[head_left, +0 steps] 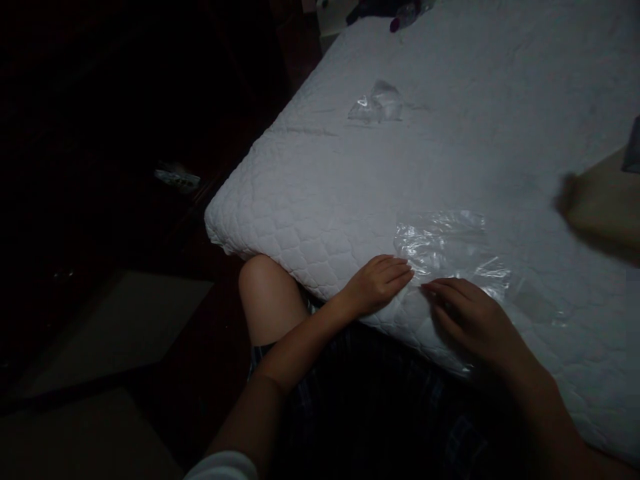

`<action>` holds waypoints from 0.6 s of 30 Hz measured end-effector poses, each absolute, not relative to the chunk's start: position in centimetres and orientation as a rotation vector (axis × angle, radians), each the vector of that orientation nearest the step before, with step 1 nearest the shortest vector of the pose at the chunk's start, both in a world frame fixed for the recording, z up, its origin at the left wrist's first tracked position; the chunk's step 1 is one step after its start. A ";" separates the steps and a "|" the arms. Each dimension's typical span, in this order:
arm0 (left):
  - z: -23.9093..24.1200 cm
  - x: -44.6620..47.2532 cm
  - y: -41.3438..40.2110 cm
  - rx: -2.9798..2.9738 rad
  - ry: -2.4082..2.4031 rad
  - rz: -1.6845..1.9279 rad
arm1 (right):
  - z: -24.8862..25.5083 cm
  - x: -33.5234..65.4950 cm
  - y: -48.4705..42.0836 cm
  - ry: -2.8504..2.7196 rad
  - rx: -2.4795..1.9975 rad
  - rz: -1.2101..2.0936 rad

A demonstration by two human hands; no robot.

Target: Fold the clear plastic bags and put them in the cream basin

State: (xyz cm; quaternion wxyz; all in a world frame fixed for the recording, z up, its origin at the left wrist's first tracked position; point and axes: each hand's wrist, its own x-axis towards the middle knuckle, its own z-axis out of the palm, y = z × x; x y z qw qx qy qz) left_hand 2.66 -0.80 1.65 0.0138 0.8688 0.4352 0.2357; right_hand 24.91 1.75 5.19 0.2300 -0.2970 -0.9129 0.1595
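Observation:
A clear, shiny plastic bag (440,240) lies spread on the white quilted mattress (300,193), close to its near edge. My left hand (383,280) rests palm down at the bag's near left corner, fingers stretched out and flat. To the right of it, my right hand (470,313) has its fingertips drawn together at the bag's near edge, seemingly pinching the film. The thumb is partly shaded, so the exact grip is hard to see. Another thin clear piece of plastic (540,303) lies flat to the right of the bag.
Farther back on the mattress sits crumpled clear plastic (377,103). A clear bottle with a purple cap (406,16) lies at the far edge. A blurred tan box-like object (607,200) stands at right. Flat pale panels (120,327) and a small packet (177,179) lie in the dark at left.

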 end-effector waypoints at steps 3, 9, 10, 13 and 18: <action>1.6 2.5 -0.7 2.671 1.355 0.707 | 5.2 24.9 1.8 -2.514 -0.822 0.466; 1.2 2.5 -0.7 2.640 1.321 0.797 | 5.8 24.9 1.8 -2.516 -0.839 0.542; 1.2 2.5 -0.7 2.646 1.316 0.819 | 5.8 24.9 1.8 -2.518 -0.847 0.557; 1.1 2.5 -0.7 2.672 1.321 0.881 | 5.9 25.1 1.5 -2.501 -0.879 0.586; 1.3 2.5 -0.7 2.727 1.335 0.966 | 6.3 25.3 1.3 -2.480 -0.894 0.602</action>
